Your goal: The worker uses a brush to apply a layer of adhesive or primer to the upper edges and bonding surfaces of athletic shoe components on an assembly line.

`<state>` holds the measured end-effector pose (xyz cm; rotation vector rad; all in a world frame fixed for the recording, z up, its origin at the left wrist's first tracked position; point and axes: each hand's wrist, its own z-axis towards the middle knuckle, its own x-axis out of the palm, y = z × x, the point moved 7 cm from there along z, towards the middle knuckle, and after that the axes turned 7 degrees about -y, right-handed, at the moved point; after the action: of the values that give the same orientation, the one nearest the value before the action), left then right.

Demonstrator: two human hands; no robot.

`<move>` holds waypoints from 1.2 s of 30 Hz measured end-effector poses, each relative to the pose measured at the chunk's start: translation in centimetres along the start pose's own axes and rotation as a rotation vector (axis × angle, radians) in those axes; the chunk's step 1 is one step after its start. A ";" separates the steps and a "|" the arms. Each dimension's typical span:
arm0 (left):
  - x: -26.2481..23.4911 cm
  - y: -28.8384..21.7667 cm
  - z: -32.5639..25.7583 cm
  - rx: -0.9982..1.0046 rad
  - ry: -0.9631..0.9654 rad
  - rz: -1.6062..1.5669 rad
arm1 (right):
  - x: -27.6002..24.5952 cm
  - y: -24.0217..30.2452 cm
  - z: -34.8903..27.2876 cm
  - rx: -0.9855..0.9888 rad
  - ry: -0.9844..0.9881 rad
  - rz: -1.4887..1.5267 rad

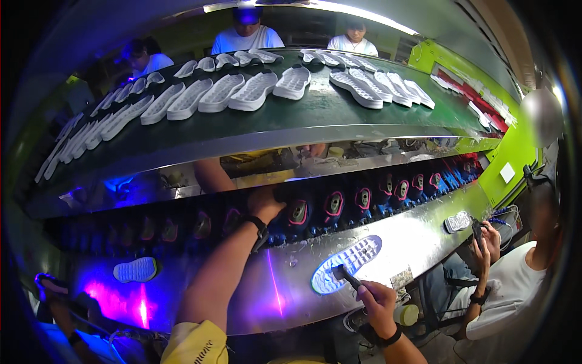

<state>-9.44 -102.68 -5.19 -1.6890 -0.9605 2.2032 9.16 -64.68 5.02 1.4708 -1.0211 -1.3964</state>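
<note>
Your right hand point(377, 301), low at the right of the view and banded with a dark wristband, has its fingers curled shut around the handle of a small dark brush point(347, 277); the brush runs up and to the left out of the fist, and its head touches the heel end of a white shoe sole point(347, 264). That sole lies tread-up on the shiny metal work shelf point(418, 242), slanting up to the right, just above and left of your knuckles; your fingers themselves stay clear of it, only the brush meets it. Your left hand point(265, 203), with a black wristwatch at the wrist, reaches up to the row of dark shoe uppers point(332, 205) with pink-rimmed openings on the belt behind the shelf; it rests on one dark upper at the near end of the lit stretch, but whether its fingers are clasped or loose there you cannot tell, since they are turned away and in shadow. A second white sole point(136, 269) lies on the shelf well to the left, in violet light. Above, a green conveyor point(315, 115) carries rows of white soles point(254, 91). At the right, a seated person in a white shirt holds a phone point(477, 230).
</note>
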 end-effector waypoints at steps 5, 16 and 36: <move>-0.4 -0.3 -0.6 0.035 -0.094 0.093 | 0.0 -1.3 0.0 0.022 -0.019 0.050; -14.1 18.6 -6.7 -0.127 0.018 0.271 | 2.5 1.0 -1.7 -0.001 0.058 0.085; -20.1 5.5 -28.5 -0.274 -0.157 -0.832 | 8.1 3.2 -6.2 -0.004 0.309 -0.126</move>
<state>24.49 -106.90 3.54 -0.9124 -1.6801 1.6866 15.67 -73.10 5.69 1.7091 -0.7416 -1.2062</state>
